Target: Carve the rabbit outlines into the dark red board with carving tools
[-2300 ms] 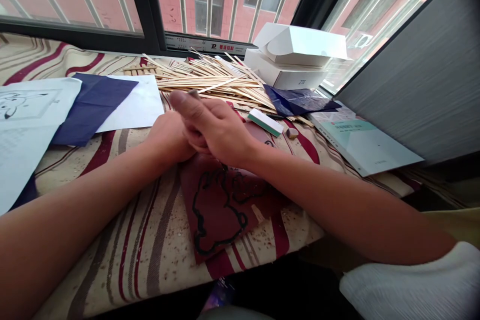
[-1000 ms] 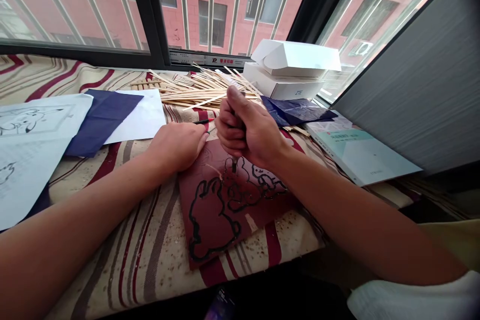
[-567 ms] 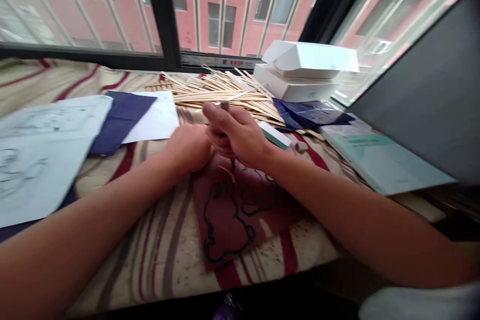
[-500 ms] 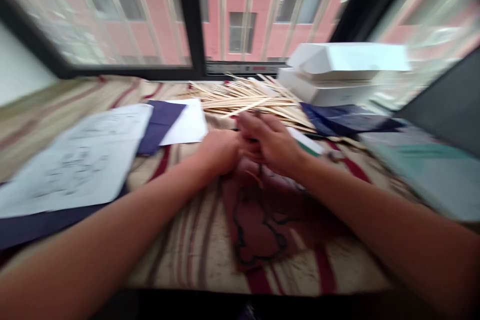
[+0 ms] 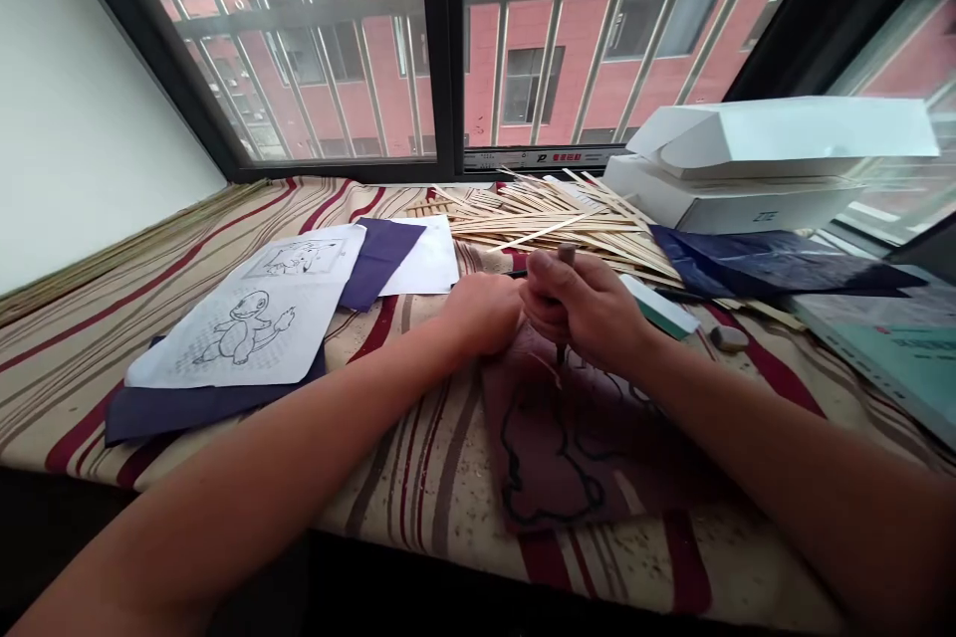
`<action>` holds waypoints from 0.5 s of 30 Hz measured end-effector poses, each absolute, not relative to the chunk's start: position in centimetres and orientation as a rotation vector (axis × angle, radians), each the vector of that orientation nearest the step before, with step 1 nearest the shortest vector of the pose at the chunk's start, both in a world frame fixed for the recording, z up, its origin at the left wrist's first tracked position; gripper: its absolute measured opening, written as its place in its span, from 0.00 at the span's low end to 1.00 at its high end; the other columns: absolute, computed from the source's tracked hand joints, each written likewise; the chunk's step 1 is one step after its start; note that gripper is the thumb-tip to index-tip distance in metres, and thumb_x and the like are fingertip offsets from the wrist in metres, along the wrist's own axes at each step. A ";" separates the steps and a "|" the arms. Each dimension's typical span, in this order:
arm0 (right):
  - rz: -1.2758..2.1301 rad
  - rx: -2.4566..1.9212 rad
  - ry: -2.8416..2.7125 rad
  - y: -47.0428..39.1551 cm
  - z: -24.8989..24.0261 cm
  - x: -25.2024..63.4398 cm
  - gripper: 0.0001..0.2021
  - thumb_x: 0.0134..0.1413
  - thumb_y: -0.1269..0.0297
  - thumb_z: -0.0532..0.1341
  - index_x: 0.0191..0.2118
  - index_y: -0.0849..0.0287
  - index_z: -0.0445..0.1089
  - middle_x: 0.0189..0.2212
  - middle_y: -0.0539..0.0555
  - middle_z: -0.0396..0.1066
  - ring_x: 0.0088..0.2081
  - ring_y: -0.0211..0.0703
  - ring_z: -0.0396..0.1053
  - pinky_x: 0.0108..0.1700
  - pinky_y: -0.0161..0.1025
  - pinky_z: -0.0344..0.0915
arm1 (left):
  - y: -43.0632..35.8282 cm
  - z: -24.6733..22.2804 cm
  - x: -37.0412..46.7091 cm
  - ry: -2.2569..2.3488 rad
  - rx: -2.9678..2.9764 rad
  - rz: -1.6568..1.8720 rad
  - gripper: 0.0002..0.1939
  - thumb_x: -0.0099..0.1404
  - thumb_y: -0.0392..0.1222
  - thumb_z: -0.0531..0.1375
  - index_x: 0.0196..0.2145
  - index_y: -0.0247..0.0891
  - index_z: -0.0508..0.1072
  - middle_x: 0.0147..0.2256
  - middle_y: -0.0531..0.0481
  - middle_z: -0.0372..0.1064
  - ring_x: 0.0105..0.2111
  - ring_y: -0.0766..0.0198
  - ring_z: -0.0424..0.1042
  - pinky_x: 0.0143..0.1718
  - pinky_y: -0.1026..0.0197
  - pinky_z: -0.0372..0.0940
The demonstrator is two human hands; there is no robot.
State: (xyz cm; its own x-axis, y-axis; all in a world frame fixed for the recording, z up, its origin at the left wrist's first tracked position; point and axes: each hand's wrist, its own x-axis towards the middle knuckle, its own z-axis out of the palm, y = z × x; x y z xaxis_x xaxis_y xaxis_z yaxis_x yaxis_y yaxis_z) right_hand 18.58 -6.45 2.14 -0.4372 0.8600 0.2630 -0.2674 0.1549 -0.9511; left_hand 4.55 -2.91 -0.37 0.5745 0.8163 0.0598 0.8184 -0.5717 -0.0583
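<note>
Grips light-looking tool by handle, likely best hold, in curled fingers of right hand, rests left hand, grip untellable, at corner of stiff-looking board.

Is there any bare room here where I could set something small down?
Yes: striped cloth shows left of the drawing sheet, toward the white wall. A crumb-sprinkled strip separates the left arm from the dark red board. Back right is crowded: sticks, white boxes, blue sheet.
</note>
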 end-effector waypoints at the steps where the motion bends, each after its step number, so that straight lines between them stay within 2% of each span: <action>1: 1.468 -0.601 -1.456 -6.4 2.1 18.6 0.32 0.52 0.38 0.71 0.20 0.56 0.54 0.14 0.41 0.49 0.15 0.27 0.43 0.15 0.30 0.41 | -2.9 -0.3 4.6 -1.419 -2.706 -0.022 0.21 0.73 0.43 0.46 0.45 0.39 0.79 0.44 0.39 0.81 0.45 0.46 0.80 0.42 0.49 0.71; 8: 1.469 -0.565 -1.422 -5.9 2.0 18.6 0.33 0.49 0.37 0.72 0.19 0.56 0.55 0.12 0.39 0.49 0.13 0.25 0.43 0.15 0.30 0.42 | -3.0 -0.2 4.6 -1.451 -2.674 -0.040 0.20 0.70 0.41 0.47 0.38 0.35 0.79 0.42 0.36 0.81 0.43 0.43 0.81 0.41 0.48 0.70; 15: 1.494 -0.554 -1.363 -6.0 2.3 18.8 0.33 0.47 0.38 0.73 0.18 0.56 0.54 0.12 0.39 0.48 0.13 0.24 0.41 0.13 0.30 0.38 | -2.9 -0.3 4.5 -1.433 -2.656 -0.042 0.24 0.73 0.43 0.43 0.42 0.36 0.80 0.42 0.36 0.81 0.43 0.42 0.80 0.41 0.46 0.70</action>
State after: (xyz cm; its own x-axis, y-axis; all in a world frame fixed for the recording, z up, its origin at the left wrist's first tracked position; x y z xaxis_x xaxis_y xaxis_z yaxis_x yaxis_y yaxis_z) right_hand 18.85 -5.98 2.32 -0.3970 0.8742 0.2796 -0.3586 0.1327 -0.9240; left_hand 4.49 -2.90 -0.28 0.5507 0.8306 0.0829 0.8340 -0.5435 -0.0950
